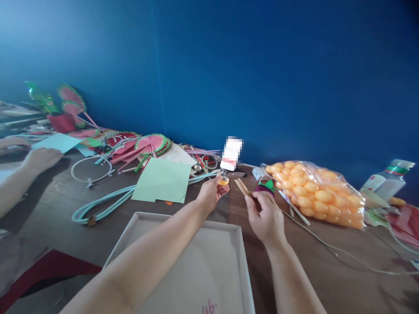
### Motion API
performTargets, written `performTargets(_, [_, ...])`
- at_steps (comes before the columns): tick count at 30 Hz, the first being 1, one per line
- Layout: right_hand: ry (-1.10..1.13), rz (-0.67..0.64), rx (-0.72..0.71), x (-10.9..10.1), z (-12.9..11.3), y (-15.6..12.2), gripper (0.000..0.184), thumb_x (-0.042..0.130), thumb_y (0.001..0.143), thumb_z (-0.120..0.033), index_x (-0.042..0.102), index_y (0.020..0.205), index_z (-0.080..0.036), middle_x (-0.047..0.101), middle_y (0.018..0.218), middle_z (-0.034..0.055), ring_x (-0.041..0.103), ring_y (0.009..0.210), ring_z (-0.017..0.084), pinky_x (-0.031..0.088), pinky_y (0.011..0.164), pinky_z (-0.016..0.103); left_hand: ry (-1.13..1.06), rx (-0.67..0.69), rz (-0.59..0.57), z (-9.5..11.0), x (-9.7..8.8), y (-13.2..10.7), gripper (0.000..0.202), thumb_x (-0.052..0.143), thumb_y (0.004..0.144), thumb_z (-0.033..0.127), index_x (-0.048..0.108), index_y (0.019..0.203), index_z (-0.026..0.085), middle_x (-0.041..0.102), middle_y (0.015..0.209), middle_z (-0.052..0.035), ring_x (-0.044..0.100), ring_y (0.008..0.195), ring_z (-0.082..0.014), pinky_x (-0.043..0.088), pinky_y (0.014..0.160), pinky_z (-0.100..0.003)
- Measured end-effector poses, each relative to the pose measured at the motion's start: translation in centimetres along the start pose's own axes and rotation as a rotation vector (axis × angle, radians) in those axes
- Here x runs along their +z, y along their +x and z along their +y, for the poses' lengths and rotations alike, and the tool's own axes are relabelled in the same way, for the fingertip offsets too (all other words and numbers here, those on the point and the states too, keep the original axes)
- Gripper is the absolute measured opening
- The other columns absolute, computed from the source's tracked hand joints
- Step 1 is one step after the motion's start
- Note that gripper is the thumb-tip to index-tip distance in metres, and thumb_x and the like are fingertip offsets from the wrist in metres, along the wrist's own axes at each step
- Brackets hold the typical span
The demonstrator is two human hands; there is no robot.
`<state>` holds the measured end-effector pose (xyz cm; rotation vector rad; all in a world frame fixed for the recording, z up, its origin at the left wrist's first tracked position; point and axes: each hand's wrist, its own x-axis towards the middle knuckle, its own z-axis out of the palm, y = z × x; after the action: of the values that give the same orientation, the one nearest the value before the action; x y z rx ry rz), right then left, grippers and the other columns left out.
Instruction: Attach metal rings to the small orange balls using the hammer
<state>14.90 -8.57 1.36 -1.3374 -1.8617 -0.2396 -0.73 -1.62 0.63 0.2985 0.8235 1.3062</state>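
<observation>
My left hand (209,195) reaches out over the far edge of a shallow white box lid (241,257). Its fingers are closed on a small round orange-yellow item with a shiny metal top (224,179), too small to identify. To the right, my right hand (267,218) pinches a flat tan strip (241,187), its far end pointing up and left. Just behind the right hand lies a dark purple item with a green leaf-like top (266,186), partly hidden. A phone with a lit, blurred screen (231,153) leans near the wall, beyond both hands.
Right of my hands lies a clear bag of orange balls (314,192), with a bottle (388,181) beyond. Pale green paper (162,181), a pale blue tube loop (104,205) and watermelon-patterned paper fans (152,144) lie left. Another person's hand (42,159) rests at far left.
</observation>
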Motion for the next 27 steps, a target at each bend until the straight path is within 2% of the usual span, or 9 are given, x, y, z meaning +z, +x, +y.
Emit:
performTargets(2, [0.003,0.013,0.001,-0.05,-0.01,0.02,0.013,0.05,0.088,-0.03,0.056,0.09,-0.018,0.06,0.087,0.0053,0.058,0.08,0.016,0.044,0.066,0.025,0.006,-0.002,-0.002,-0.05,-0.05,0.13,0.016,0.056,0.085,0.025,0.059,0.079,0.01,0.061,0.068,-0.0075,0.059,0.055,-0.0098,0.053,0.062,-0.025])
performTargets(7, [-0.025,-0.063,0.005,0.1,-0.09,-0.05,0.014,0.052,0.088,-0.031,0.057,0.092,-0.02,0.061,0.088,0.0042,0.059,0.08,0.016,0.044,0.066,0.025,0.006,-0.001,-0.011,0.01,-0.04,0.07,0.012,0.056,0.085,0.022,0.059,0.08,0.011,0.06,0.065,-0.006,0.058,0.055,-0.0099,0.053,0.062,-0.025])
performTargets(13, [-0.001,0.029,0.029,-0.05,0.13,0.08,0.015,0.049,0.088,-0.032,0.056,0.09,-0.018,0.061,0.086,0.0058,0.058,0.079,0.017,0.044,0.066,0.026,-0.012,0.005,-0.012,0.19,0.1,-0.13,0.016,0.054,0.086,0.024,0.059,0.082,0.01,0.061,0.067,-0.0076,0.058,0.055,-0.0101,0.052,0.061,-0.025])
performTargets(18, [-0.05,-0.083,0.106,0.05,0.34,0.07,0.018,0.049,0.088,-0.034,0.058,0.089,-0.019,0.062,0.087,0.0054,0.06,0.077,0.018,0.044,0.065,0.027,-0.015,0.009,-0.023,0.45,0.27,-0.46,0.017,0.054,0.087,0.023,0.059,0.079,0.009,0.061,0.067,-0.0074,0.059,0.055,-0.0097,0.052,0.062,-0.024])
performTargets(23, [0.012,0.036,0.076,-0.09,0.31,0.19,0.018,0.049,0.088,-0.033,0.058,0.089,-0.018,0.063,0.087,0.007,0.059,0.08,0.018,0.045,0.068,0.027,-0.02,0.007,-0.007,0.43,0.31,-0.47,0.016,0.06,0.083,0.025,0.059,0.078,0.01,0.06,0.064,-0.0062,0.058,0.055,-0.0097,0.052,0.061,-0.023])
performTargets(27, [-0.01,-0.044,0.077,-0.14,0.2,0.18,0.018,0.049,0.088,-0.034,0.059,0.089,-0.019,0.063,0.088,0.0066,0.06,0.079,0.018,0.045,0.069,0.027,-0.038,0.002,-0.014,0.4,0.31,-0.4,0.015,0.059,0.083,0.024,0.058,0.077,0.01,0.06,0.063,-0.0054,0.059,0.055,-0.0096,0.052,0.061,-0.023])
